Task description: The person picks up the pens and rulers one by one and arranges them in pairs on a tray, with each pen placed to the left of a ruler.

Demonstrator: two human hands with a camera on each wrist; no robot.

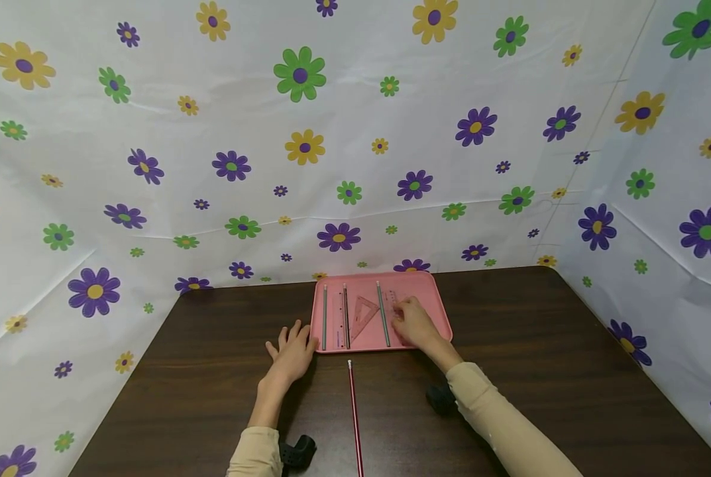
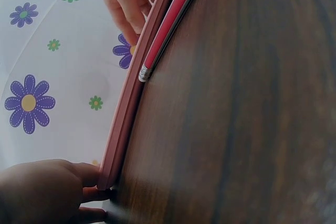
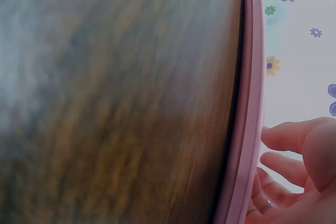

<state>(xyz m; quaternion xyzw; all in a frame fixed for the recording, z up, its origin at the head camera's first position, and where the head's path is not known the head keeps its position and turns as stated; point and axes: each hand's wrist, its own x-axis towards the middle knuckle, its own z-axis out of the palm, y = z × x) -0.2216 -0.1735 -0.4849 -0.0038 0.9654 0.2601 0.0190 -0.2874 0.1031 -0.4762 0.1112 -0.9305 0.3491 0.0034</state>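
Observation:
In the head view my left hand (image 1: 293, 352) touches the left front corner of a pink tray (image 1: 423, 341), its fingers spread. The left wrist view shows a finger of it against the rim. My right hand (image 1: 416, 323) is over the tray's right part, with bent fingers at a clear ruler (image 1: 391, 300) that it partly covers. Whether the fingertips pinch the ruler is hidden. Left of it lie a green pencil (image 1: 383, 315), a clear set square (image 1: 364, 313), a dark pencil (image 1: 346, 318), another clear ruler (image 1: 340, 324) and a second green pencil (image 1: 324, 318).
On the dark wooden table (image 1: 224, 384), a red pencil (image 1: 355, 417) lies in front of the tray, its eraser end towards it. A flowered sheet (image 1: 242, 165) hangs behind and at the sides. Black wrist devices (image 1: 298, 453) are on both forearms.

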